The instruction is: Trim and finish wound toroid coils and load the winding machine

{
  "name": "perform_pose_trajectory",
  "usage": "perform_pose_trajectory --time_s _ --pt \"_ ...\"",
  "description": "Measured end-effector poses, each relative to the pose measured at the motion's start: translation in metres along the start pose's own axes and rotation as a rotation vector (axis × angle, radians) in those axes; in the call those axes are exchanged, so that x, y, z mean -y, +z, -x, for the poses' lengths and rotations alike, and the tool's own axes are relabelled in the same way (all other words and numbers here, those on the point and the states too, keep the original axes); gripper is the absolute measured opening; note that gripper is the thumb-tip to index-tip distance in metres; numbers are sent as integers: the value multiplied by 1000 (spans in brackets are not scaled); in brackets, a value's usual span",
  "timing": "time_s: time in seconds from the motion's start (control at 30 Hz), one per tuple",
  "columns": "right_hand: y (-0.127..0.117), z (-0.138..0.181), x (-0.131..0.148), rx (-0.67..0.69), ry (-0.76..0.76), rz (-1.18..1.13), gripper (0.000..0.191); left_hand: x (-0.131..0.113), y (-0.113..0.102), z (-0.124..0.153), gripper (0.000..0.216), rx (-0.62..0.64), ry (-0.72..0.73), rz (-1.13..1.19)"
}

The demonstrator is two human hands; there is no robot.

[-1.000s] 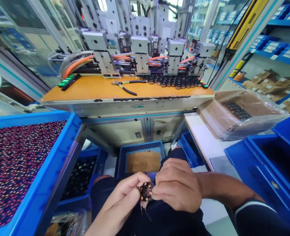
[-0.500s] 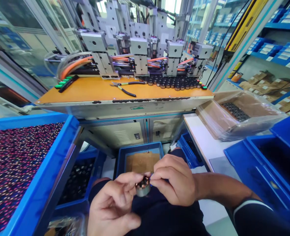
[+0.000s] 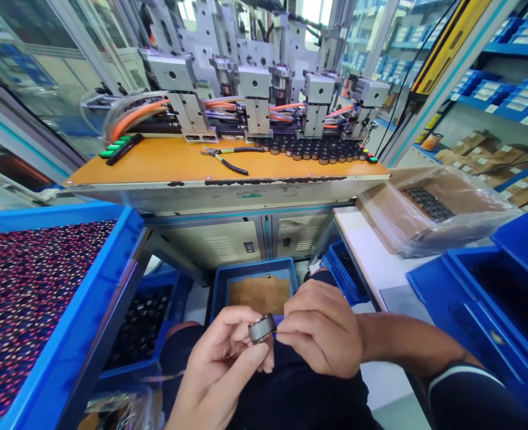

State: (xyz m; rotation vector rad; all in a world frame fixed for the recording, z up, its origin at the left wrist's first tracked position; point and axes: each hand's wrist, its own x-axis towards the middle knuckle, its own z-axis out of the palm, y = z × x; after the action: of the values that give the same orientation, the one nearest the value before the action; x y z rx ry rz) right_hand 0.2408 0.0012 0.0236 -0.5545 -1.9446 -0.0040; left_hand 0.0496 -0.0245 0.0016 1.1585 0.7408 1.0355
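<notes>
Between the fingertips and thumb of my left hand (image 3: 221, 358) is a small motor stator (image 3: 262, 328), a grey metal ring with copper windings at its rims. It is tilted, so its smooth outer side faces me. A thin wire (image 3: 237, 353) trails from it on the left, over my fingers. My right hand (image 3: 320, 328) is closed in a pinch at the stator's right edge, where a short bit of copper-coloured wire shows at the fingertips. Both hands are above my lap.
Cutting pliers (image 3: 228, 158) and many dark stators (image 3: 318, 149) lie on the orange bench (image 3: 165, 164) before the machine. A blue bin (image 3: 132, 224) of wound parts stands left. Below is a blue tray (image 3: 219, 292) with cardboard; at right, a plastic-lined carton (image 3: 380, 215).
The stator has been turned in my left hand: its wound open end faced up before, and now its outer side shows. My left thumb has come up against it. The right hand stays beside it.
</notes>
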Motion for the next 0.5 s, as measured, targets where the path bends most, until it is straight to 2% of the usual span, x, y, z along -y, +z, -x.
perform_pose_trajectory --time_s 0.23,0.33,0.4,0.5 --pt "-5 -5 7 27 214 -70 10 2 5 -2 24 -94 210 159" --pt "-5 -6 7 30 203 -146 11 2 6 -8 31 -105 255 295" --pt "-5 -5 6 18 147 -194 13 2 6 -13 43 -45 164 341" --pt "-5 -4 4 14 83 -235 15 5 6 -15 53 222 -117 332"
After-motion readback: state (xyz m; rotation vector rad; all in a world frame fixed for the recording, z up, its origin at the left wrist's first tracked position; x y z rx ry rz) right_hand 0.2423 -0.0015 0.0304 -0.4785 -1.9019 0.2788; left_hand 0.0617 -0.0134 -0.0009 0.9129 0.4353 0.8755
